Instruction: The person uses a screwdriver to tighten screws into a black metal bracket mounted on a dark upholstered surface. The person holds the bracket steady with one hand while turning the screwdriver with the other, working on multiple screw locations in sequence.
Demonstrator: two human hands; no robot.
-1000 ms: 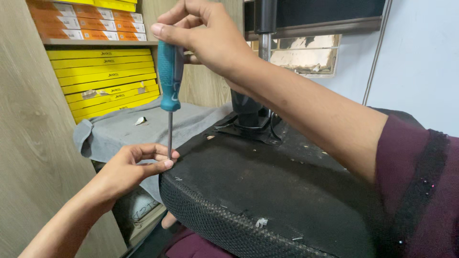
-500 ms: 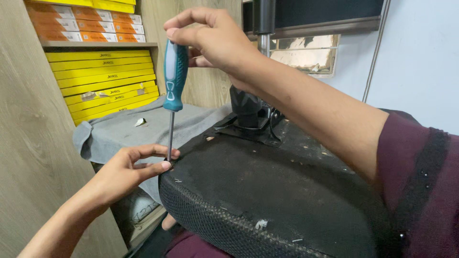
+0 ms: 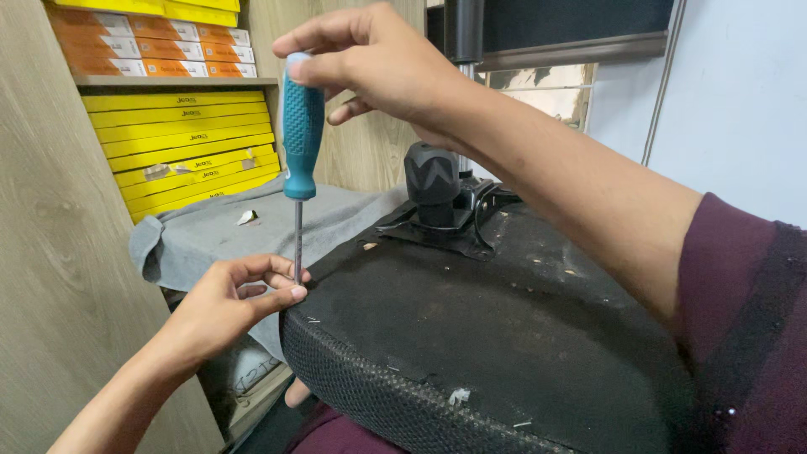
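A teal-handled screwdriver stands upright, its thin metal shaft pointing down at the left edge of an upturned black seat base. My right hand grips the top of the handle from above. My left hand pinches the lower end of the shaft with thumb and forefinger, right against the seat's mesh-covered rim. The tip is hidden behind my fingers. A black metal bracket with a knob is fixed to the seat's underside behind the screwdriver.
A grey cloth drapes over a surface to the left. Stacked yellow boxes and orange boxes fill wooden shelves behind it. A wood-grain panel stands close at left. A pale wall is at right.
The view has shifted slightly. Both hands stay on the screwdriver, which remains upright at the seat's edge; my right hand's fingers have turned a little on the handle.
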